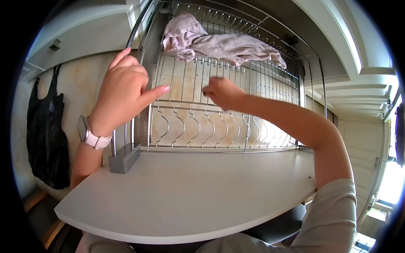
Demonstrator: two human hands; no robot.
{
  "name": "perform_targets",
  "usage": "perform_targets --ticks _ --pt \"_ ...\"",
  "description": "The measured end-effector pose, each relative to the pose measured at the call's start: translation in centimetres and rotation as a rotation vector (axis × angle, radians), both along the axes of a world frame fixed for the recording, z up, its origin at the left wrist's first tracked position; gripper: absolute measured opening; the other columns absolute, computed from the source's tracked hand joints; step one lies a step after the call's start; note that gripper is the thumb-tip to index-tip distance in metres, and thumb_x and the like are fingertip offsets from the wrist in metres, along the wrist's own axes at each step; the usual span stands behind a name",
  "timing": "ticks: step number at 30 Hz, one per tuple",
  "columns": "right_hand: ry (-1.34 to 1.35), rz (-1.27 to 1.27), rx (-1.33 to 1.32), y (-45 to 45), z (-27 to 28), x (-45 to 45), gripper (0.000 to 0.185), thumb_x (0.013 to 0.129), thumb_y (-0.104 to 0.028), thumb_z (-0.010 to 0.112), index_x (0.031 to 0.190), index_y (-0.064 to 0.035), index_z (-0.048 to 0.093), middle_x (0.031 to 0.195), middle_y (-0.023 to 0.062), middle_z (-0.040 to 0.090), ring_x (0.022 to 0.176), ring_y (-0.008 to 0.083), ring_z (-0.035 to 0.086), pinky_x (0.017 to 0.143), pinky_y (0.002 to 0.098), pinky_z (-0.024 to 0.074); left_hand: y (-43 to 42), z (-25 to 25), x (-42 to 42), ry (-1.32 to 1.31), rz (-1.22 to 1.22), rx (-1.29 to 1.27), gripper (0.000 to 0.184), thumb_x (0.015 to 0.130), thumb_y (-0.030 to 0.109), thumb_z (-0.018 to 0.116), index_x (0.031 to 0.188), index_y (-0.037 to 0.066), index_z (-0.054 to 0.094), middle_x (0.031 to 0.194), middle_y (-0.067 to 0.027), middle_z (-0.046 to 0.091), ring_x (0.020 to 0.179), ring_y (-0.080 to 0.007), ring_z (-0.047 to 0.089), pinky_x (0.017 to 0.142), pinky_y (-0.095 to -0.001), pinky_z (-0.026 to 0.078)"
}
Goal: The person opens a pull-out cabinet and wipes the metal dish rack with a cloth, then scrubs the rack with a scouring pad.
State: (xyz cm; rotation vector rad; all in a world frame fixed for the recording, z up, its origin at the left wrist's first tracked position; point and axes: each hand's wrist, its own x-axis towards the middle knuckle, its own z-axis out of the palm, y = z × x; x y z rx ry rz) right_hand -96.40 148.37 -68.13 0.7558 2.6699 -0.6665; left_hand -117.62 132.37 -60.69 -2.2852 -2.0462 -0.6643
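Observation:
My left hand [124,86], with a pink-strapped watch [89,131] on its wrist, is at the left side rail [136,31] of a chrome wire pull-out rack [198,103]. Its thumb sticks out over the wires and its other fingers are bent, partly out of sight; I cannot tell how firmly they touch the rail. Over the middle of the rack, my right hand [225,93] is closed, with a small dark bit showing at its fingertips. A crumpled pinkish-grey cloth [230,47] lies across the back of the rack, beyond the right hand.
The rack's white drawer front [190,189] stands between my body and the wires. To the left, a black plastic bag [48,135] hangs from a cabinet handle. White cabinets [358,122] line the right side. A grey bracket [124,159] joins rail and front.

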Motion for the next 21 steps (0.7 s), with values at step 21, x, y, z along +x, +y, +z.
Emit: perform_targets --ticks 21 --pt "0.243 0.099 0.133 2.5 -0.8 -0.2 0.013 0.081 -0.011 0.054 0.09 -0.0075 0.062 0.082 0.0089 0.053 0.075 0.0282 0.056 0.067 0.0374 0.0466 -0.1 -0.2 0.1 -0.04 -0.014 0.04 0.043 0.06 0.023 0.073 0.041 0.005 0.039 0.05 -0.0063 0.045 0.066 -0.0214 0.047 0.101 -0.041 0.029"
